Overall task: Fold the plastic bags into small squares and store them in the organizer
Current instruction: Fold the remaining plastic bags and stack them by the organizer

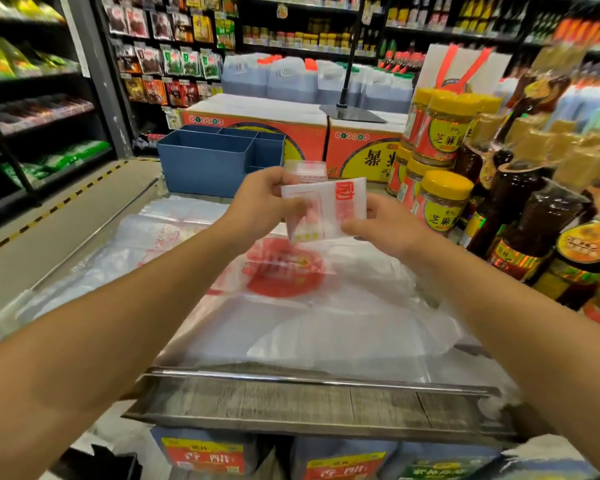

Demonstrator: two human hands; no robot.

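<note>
Both hands, left hand (pixel 262 199) and right hand (pixel 383 225), are pinched on a folded plastic bag (pixel 326 207), held short of the blue organizer (pixel 208 161) beyond.

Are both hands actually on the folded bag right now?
Touching. The head view shows the left hand gripping the folded bag at its left edge and the right hand pinching its lower right corner.

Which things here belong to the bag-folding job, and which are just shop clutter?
Job: folded bag held by left hand and right hand; flat bags; blue organizer.
Clutter: yellow-lidded jars; dark bottles; red cartons.
</note>
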